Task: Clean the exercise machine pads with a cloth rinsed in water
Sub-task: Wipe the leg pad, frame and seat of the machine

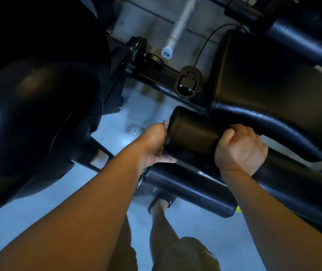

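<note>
- The step in hand is the wiping itself: the left hand (154,145) is pressed against the near end of the upper roller pad (193,132), working on its end face.
- Only a pinkish sliver of the cloth (166,124) shows, between the left palm and the pad's end edge. It seems to be bunched in that hand, though the dim light and the hand itself hide most of it.
- The left fingers are tucked behind the pad's end and largely out of sight. From the way the hand cups, I judge them closed around the cloth rather than spread.
- The right hand (240,149) wraps over the top of the same roller further along, fingers curled tight round it. It looks to be steadying the roller so it does not turn under the wiping.
- The upper roller pad lies just in front of the seat pad (273,94), and the lower roller pad (187,188) sits below and nearer, over the pale floor (19,222).
- Judged from this, the task is midway: one roller is being wiped, and nothing shows whether the other pads are done.
- The next move calls for drawing the cloth off the end face and along the roller's barrel. The right hand would have to shift or let go so the patch it covers gets wiped too.
</note>
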Demonstrator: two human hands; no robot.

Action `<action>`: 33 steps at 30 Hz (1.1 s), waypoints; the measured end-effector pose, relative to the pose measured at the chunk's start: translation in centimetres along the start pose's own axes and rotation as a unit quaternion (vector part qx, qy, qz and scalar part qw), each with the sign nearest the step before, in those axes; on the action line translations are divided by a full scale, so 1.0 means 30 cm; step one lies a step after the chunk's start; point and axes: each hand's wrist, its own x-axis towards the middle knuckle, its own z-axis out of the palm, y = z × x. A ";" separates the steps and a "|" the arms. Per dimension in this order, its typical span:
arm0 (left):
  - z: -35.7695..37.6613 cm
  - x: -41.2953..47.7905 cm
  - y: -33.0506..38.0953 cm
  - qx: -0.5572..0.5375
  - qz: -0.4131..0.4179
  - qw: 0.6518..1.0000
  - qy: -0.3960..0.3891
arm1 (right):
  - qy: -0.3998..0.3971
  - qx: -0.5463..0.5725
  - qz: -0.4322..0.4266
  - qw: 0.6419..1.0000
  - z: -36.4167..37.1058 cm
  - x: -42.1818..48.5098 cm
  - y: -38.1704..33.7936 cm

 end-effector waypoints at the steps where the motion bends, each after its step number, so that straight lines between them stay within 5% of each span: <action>1: 0.001 -0.016 -0.008 0.012 0.001 1.000 0.002 | 0.002 0.000 -0.002 1.000 -0.001 0.000 0.001; 5: 0.024 -0.107 -0.041 0.059 0.022 0.998 0.014 | 0.003 -0.004 -0.004 1.000 -0.016 -0.008 0.002; 8: 0.047 -0.157 -0.065 0.097 0.069 0.985 0.127 | -0.006 -0.008 -0.004 1.000 -0.030 -0.013 0.005; 11: 0.054 -0.144 -0.108 0.225 0.227 0.911 0.261 | -0.005 -0.007 -0.011 1.000 -0.041 -0.016 0.011; 13: 0.078 -0.158 -0.147 0.267 0.328 0.872 0.246 | -0.009 0.001 -0.012 1.000 -0.043 -0.014 0.017; 15: 0.099 -0.143 -0.182 0.415 0.392 0.796 0.203 | -0.020 0.007 -0.013 1.000 -0.046 -0.013 0.024; 18: 0.075 -0.078 -0.194 0.623 0.408 0.618 0.251 | -0.027 0.022 -0.022 0.999 -0.049 -0.010 0.041; 21: 0.088 -0.064 -0.179 0.694 0.411 0.524 0.274 | -0.022 0.044 -0.054 0.997 -0.057 -0.024 0.084; 27: 0.223 -0.039 -0.153 0.753 0.405 0.444 0.268 | -0.055 0.103 -0.081 0.990 -0.108 -0.057 0.213; 33: 0.454 0.020 -0.178 0.784 0.399 0.424 0.216 | 0.032 0.112 -0.007 0.993 -0.161 -0.116 0.479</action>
